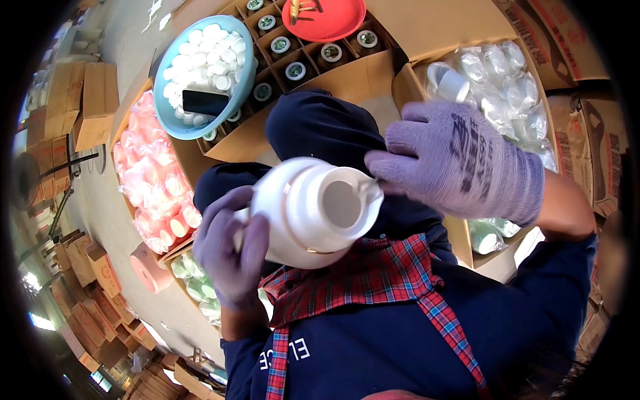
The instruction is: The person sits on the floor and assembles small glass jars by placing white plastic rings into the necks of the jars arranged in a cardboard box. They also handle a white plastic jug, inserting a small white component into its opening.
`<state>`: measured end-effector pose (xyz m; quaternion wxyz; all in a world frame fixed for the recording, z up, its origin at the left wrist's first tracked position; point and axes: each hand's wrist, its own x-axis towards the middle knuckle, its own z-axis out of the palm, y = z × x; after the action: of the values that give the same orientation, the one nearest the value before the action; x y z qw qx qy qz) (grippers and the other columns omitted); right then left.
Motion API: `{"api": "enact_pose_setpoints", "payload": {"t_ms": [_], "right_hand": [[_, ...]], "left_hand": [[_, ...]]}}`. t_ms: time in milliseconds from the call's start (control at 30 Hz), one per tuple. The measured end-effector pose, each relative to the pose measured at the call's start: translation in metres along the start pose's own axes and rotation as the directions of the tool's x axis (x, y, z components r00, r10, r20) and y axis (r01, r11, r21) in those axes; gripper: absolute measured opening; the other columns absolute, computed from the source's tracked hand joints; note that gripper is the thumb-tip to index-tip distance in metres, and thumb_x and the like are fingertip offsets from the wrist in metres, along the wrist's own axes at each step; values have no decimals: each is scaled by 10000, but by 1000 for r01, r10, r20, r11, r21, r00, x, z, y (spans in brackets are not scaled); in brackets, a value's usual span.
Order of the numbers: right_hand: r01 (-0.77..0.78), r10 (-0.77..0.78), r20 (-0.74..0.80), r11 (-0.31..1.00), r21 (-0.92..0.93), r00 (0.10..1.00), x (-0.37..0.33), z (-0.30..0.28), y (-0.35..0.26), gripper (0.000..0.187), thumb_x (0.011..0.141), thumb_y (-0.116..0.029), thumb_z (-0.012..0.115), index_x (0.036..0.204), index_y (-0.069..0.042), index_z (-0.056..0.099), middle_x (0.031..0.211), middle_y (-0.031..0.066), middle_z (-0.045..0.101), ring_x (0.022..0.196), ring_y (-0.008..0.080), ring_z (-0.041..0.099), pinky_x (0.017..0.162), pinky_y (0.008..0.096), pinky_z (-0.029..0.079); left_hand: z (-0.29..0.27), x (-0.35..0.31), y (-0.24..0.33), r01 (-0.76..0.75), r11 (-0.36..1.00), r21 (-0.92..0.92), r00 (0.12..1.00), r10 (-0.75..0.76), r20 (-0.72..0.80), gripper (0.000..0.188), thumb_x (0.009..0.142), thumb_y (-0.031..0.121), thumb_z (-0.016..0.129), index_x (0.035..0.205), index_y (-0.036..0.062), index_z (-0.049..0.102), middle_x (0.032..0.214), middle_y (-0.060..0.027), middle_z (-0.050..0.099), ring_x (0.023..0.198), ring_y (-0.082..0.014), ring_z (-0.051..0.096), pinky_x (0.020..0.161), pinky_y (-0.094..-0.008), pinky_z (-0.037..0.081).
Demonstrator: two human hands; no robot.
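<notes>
A white jug (283, 230) with a pouring spout and thin gold-coloured bands lies tilted above my lap, its round mouth facing up toward me. My left hand (230, 243), in a grey-purple knit glove, is closed around the handle on the jug's left side. At the spout, my right hand (460, 160) in a matching glove has its fingers curled, the fingertips close to the rim. Whatever those fingers hold, if anything, is hidden. The jug's opening looks hollow, without a lid.
Ahead, a divided carton (277, 70) holds several items with white-rimmed tops, beside a blue basin (163, 110) of white caps with a dark phone on them. A red dish (327, 23) rests on the carton. Boxes of bagged pink parts (150, 180) and white parts (497, 73) stand left and right.
</notes>
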<state>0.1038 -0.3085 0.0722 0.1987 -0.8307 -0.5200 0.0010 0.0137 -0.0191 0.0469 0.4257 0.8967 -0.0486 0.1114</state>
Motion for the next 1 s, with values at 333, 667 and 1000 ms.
{"api": "enact_pose_setpoints", "payload": {"t_ms": [333,667,1000], "right_hand": [[-510,341,430,771,381,836,-10,24,-22,292,907,-294,564,837,-19,633,737,174,606,747,332,629,709,438,514],[-441,365,357,884,157,860,-14,29,-22,236,892,-243,593,816,-21,617,744,146,604,716,306,635,658,406,517],[-347,338,304,938,-28,891,5,18,-22,160,763,-126,632,881,-21,652,797,142,616,756,270,648,663,378,517]], "left_hand": [[12,-38,-5,-272,889,368,943,322,-81,429,788,313,756,717,31,440,1155,-261,600,1057,-433,571,870,-479,473],[19,-35,9,-260,855,449,956,294,-7,396,780,275,764,735,52,440,1195,-262,588,1081,-431,556,890,-469,458],[29,-32,25,-212,826,523,964,265,-28,308,662,77,759,669,19,456,1128,-271,634,1010,-408,579,877,-478,465]]}}
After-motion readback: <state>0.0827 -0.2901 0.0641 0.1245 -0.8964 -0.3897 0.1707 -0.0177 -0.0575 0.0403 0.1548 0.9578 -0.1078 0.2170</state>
